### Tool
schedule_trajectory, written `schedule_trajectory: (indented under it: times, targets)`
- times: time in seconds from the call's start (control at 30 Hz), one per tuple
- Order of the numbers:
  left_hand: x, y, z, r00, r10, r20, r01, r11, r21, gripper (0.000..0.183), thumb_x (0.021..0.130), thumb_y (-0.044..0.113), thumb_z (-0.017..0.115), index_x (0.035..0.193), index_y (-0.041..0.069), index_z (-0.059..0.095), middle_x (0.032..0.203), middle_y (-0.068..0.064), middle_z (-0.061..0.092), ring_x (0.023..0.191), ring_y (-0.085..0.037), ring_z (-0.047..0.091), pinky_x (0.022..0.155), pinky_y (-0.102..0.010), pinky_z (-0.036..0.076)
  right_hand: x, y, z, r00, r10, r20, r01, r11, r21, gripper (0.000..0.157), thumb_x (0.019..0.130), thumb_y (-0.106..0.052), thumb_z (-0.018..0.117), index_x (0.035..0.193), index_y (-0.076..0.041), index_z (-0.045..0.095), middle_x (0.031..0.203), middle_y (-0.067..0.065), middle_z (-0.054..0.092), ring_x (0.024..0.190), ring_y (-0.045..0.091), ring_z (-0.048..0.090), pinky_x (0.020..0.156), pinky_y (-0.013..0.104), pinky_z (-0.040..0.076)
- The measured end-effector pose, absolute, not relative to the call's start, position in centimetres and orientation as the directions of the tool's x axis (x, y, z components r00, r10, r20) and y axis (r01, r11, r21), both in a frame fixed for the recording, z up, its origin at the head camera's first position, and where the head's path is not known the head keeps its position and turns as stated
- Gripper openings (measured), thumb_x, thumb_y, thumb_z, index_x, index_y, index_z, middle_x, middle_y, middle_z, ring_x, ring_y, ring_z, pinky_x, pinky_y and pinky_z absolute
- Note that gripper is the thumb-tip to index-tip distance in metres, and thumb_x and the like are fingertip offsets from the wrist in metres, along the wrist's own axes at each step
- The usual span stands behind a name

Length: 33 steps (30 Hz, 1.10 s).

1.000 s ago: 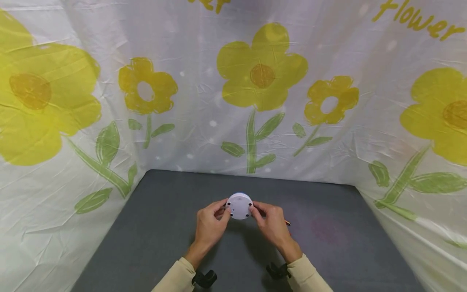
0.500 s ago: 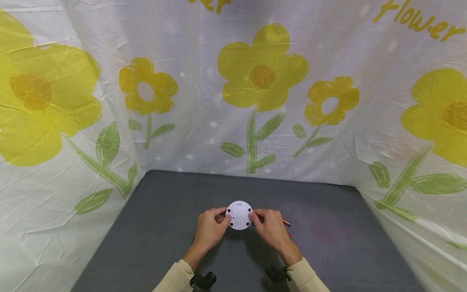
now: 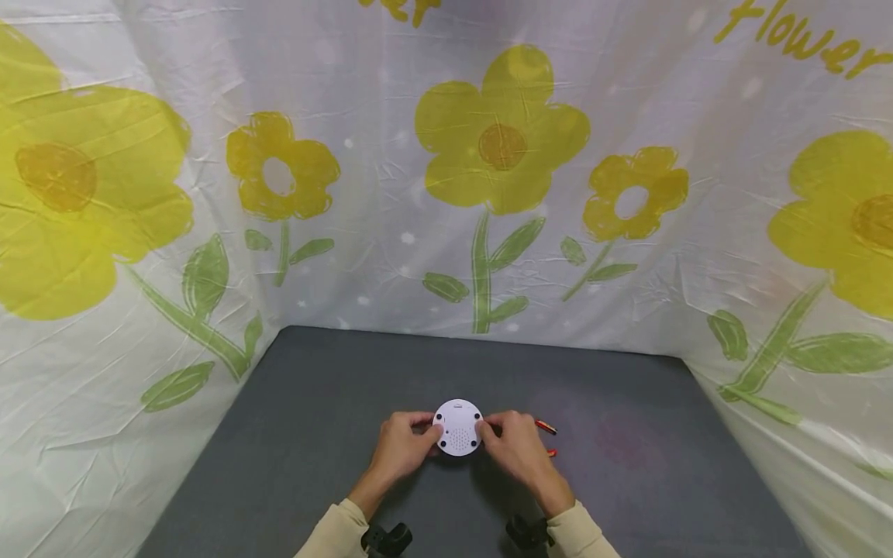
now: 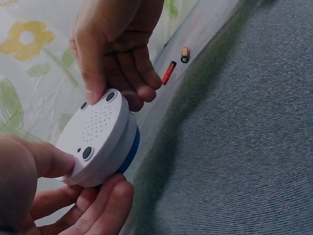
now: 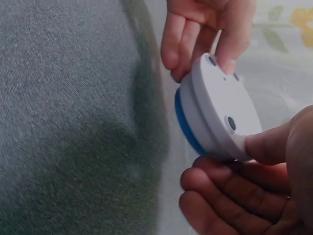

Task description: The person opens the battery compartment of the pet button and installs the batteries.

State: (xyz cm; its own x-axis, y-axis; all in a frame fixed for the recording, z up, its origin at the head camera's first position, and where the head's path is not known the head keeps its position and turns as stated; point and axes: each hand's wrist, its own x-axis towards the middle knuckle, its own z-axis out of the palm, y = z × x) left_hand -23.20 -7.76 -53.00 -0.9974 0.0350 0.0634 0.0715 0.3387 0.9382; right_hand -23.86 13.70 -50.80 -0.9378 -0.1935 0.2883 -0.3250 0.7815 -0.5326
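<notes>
– Left hand and right hand pinch what between them?
– White round device with a blue rim, held over the worktop, two batteries near the right hand

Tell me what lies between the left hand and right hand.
A round white device, its edges pinched by the left hand and right hand, lies between them; the head view shows it.

Smooth matt plastic on the white disc!
Coarse grey cloth; creased, faintly shiny curtain; batteries seem glossy, though small.
</notes>
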Motion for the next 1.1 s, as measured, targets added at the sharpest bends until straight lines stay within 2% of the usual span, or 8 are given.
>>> schedule_trajectory:
  times: [0.17,0.4,0.77,1.1]
  targets:
    - [-23.1,-7.8,-53.5,-0.999,0.055,-0.002,0.014,0.286,0.958,0.025,0.09,0.014,0.072,0.11,-0.002,0.073,0.092,-0.011,0.073,0.064,-0.016,0.071,0.058,-0.028,0.061,-23.8,13.7,-51.1,-0.956,-0.188,0.224,-0.283,0.788,-0.546,0.015,0.091,-0.025,0.067,0.081,-0.022,0.078,0.061,-0.012,0.056,0.061,0.01,0.05,0.052,0.022,0.038]
    - [-23.1,-7.8,-53.9,-0.996,0.075,-0.049,-0.03,0.23,0.973,0.025,0.089,0.011,0.072,0.108,-0.004,0.072,0.088,-0.011,0.073,0.066,-0.018,0.072,0.06,-0.033,0.063,-23.7,13.7,-51.4,-0.965,-0.193,0.18,-0.261,0.794,-0.549,0.02,0.091,-0.025,0.066,0.073,-0.022,0.074,0.055,-0.012,0.047,0.056,0.009,0.046,0.048,0.023,0.034]
    - [-23.4,-7.9,-54.6,-0.99,0.081,-0.112,-0.097,0.178,0.979,0.026,0.088,0.011,0.073,0.107,-0.007,0.071,0.085,-0.011,0.073,0.065,-0.019,0.072,0.06,-0.034,0.063,-23.5,13.5,-52.0,-0.976,-0.171,0.135,-0.218,0.792,-0.571,0.022,0.092,-0.028,0.066,0.071,-0.023,0.072,0.055,-0.013,0.051,0.054,0.008,0.046,0.046,0.023,0.035]
    - [-23.6,-8.2,-54.5,-0.983,0.103,-0.152,-0.136,0.143,0.98,0.028,0.087,0.008,0.073,0.109,-0.008,0.07,0.09,-0.014,0.074,0.07,-0.02,0.074,0.063,-0.033,0.063,-23.6,13.5,-52.3,-0.979,-0.15,0.141,-0.204,0.792,-0.575,0.022,0.092,-0.027,0.065,0.071,-0.025,0.074,0.056,-0.014,0.054,0.055,0.009,0.048,0.049,0.024,0.037]
